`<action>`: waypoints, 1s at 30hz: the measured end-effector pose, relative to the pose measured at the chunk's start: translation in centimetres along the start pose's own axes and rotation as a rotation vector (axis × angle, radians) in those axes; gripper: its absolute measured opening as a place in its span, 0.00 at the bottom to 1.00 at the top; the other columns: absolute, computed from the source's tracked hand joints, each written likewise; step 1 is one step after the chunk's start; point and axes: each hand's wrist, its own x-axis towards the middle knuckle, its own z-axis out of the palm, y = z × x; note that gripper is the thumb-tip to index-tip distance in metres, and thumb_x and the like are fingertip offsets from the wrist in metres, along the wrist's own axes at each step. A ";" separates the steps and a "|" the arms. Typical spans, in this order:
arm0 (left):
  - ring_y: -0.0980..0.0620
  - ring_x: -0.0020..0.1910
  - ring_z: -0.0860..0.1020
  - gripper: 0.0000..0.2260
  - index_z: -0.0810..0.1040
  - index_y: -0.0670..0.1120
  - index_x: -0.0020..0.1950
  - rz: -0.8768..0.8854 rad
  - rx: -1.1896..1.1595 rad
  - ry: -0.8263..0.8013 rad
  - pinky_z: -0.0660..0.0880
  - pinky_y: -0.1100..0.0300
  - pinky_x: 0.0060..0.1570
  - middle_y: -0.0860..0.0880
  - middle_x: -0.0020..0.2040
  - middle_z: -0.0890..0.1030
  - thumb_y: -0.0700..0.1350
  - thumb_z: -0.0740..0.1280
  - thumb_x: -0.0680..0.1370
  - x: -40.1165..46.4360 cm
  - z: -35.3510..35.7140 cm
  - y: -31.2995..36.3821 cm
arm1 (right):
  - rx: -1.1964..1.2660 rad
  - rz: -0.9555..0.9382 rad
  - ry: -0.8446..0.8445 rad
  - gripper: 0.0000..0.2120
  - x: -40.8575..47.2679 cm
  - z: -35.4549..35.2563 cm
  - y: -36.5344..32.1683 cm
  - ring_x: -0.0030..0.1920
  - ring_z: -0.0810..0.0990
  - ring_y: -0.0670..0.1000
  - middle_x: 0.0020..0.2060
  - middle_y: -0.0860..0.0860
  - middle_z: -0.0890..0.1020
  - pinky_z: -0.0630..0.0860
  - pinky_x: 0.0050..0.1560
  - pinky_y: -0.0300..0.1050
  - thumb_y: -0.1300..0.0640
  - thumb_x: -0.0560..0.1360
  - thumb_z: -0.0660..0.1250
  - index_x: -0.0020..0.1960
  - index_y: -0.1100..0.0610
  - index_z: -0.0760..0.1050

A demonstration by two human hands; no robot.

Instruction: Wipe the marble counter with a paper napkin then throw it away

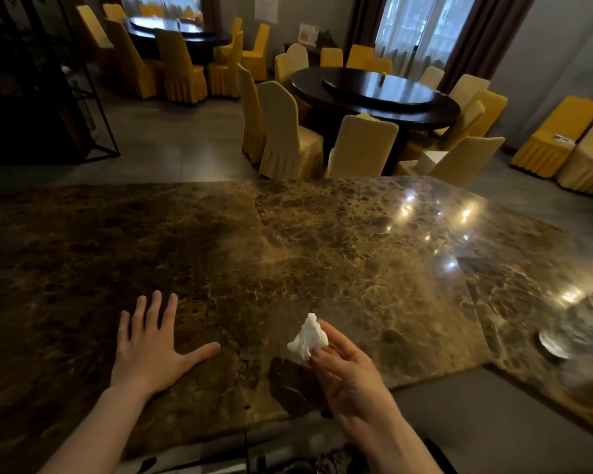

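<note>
A wide brown marble counter (288, 241) fills the lower half of the head view. My left hand (148, 347) lies flat on it near the front edge, fingers spread, holding nothing. My right hand (350, 374) hovers just above the counter to the right, palm turned up, pinching a crumpled white paper napkin (309, 336) between thumb and fingertips. The napkin is lifted off the marble.
The counter turns a corner at the right, where a shiny round metal object (555, 343) sits. Beyond the far edge stand round dark dining tables (374, 94) ringed by chairs in yellow covers (288, 131). A dark metal shelf frame (83, 97) stands at the left.
</note>
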 end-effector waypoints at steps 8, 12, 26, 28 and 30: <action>0.44 0.85 0.42 0.59 0.44 0.51 0.86 0.019 0.053 0.062 0.42 0.41 0.85 0.46 0.87 0.45 0.88 0.45 0.65 -0.6 0.3 0.4 | -0.124 0.064 -0.015 0.21 -3.7 -3.1 1.7 0.46 0.87 0.55 0.50 0.63 0.87 0.82 0.38 0.39 0.74 0.61 0.71 0.53 0.64 0.84; 0.45 0.86 0.45 0.54 0.47 0.51 0.86 0.034 0.013 0.123 0.45 0.42 0.85 0.46 0.87 0.49 0.84 0.45 0.70 -2.0 1.0 1.4 | -0.223 0.097 0.019 0.18 -4.3 -4.6 4.0 0.43 0.87 0.54 0.46 0.61 0.87 0.82 0.39 0.41 0.72 0.60 0.74 0.48 0.61 0.86; 0.43 0.85 0.36 0.55 0.42 0.55 0.85 0.025 0.025 0.093 0.39 0.37 0.84 0.46 0.87 0.42 0.86 0.39 0.66 -5.4 3.3 2.7 | -1.534 0.087 0.137 0.16 -3.8 -11.1 12.9 0.43 0.82 0.44 0.39 0.46 0.85 0.78 0.45 0.42 0.67 0.75 0.70 0.39 0.45 0.80; 0.43 0.85 0.36 0.56 0.41 0.55 0.85 0.024 0.024 0.089 0.39 0.37 0.84 0.46 0.87 0.42 0.87 0.37 0.65 -5.4 3.2 2.7 | -1.615 0.072 0.129 0.17 -3.8 -12.0 13.7 0.42 0.81 0.47 0.38 0.45 0.83 0.77 0.44 0.44 0.67 0.73 0.67 0.37 0.45 0.77; 0.43 0.85 0.36 0.57 0.41 0.55 0.85 0.022 0.031 0.071 0.38 0.37 0.84 0.47 0.87 0.42 0.87 0.35 0.64 -5.4 3.1 2.7 | -1.659 0.036 0.120 0.16 -4.0 -12.4 14.4 0.43 0.81 0.49 0.37 0.45 0.82 0.76 0.43 0.44 0.65 0.72 0.68 0.35 0.44 0.74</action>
